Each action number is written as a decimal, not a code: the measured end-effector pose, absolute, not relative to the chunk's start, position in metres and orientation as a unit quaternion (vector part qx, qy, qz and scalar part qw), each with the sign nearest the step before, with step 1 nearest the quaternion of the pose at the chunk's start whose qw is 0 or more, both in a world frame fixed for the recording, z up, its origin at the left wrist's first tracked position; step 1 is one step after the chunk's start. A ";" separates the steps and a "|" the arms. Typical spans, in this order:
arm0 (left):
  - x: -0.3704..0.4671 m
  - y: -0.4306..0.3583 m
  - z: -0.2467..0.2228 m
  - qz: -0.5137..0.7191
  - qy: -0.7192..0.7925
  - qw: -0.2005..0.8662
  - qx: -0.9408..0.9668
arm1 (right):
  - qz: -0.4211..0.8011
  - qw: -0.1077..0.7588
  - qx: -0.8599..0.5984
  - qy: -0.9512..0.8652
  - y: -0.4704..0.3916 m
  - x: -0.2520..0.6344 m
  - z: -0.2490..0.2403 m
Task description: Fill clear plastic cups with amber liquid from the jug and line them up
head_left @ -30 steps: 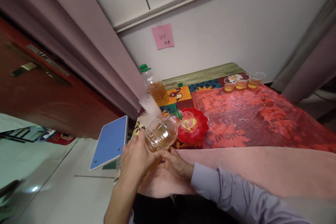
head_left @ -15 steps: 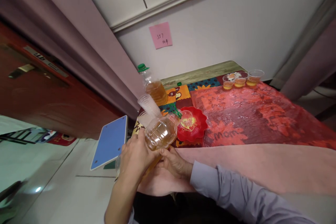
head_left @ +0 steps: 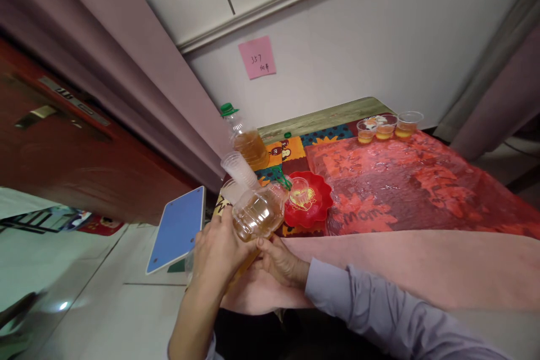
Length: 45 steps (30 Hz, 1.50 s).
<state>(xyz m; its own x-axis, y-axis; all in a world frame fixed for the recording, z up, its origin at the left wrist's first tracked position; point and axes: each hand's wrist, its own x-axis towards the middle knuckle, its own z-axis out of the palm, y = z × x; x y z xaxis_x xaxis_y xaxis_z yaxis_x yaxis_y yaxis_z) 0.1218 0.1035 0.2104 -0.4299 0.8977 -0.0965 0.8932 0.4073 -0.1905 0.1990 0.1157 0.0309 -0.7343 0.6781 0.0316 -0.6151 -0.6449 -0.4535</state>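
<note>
A clear bottle of amber liquid (head_left: 259, 211) is tilted, its neck towards a clear cup (head_left: 299, 190) in a red scalloped dish (head_left: 314, 211). My left hand (head_left: 219, 244) is closed around the bottle's lower left part. My right hand (head_left: 280, 261) grips the same bottle from below, thumb and fingers pressed against it. Behind the bottle a stack of clear plastic cups (head_left: 238, 169) leans at an angle. Whether liquid flows from the neck is too small to tell.
Another amber bottle with a green cap (head_left: 252, 146) stands at the table's back left. A small green cap (head_left: 287, 135) lies nearby. Three cups with amber liquid (head_left: 385, 128) stand at the back right. A blue board (head_left: 177, 229) is left of the table.
</note>
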 end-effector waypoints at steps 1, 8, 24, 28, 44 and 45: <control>0.122 0.103 0.210 0.105 -0.838 0.011 -0.536 | 0.904 0.357 -0.069 -0.224 0.116 0.200 0.031; 0.124 0.103 0.213 0.115 -0.838 0.011 -0.534 | 0.904 0.357 -0.071 -0.226 0.116 0.200 0.033; 0.123 0.104 0.212 0.111 -0.838 0.008 -0.534 | 0.904 0.358 -0.072 -0.224 0.116 0.202 0.035; 0.124 0.104 0.213 0.116 -0.836 0.009 -0.535 | 0.904 0.359 -0.076 -0.219 0.116 0.201 0.034; 0.123 0.104 0.213 0.097 -0.835 0.008 -0.542 | 0.902 0.362 -0.070 -0.224 0.117 0.200 0.033; 0.123 0.104 0.213 0.097 -0.834 0.009 -0.544 | 0.902 0.362 -0.071 -0.223 0.117 0.200 0.033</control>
<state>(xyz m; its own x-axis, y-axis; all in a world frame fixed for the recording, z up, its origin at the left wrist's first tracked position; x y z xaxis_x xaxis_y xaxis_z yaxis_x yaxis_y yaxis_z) 0.1225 0.1042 0.2126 -0.4087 0.9083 -0.0894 0.9047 0.3902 -0.1712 0.2002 0.1170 0.0328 -0.7277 0.6850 0.0336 -0.6216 -0.6381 -0.4544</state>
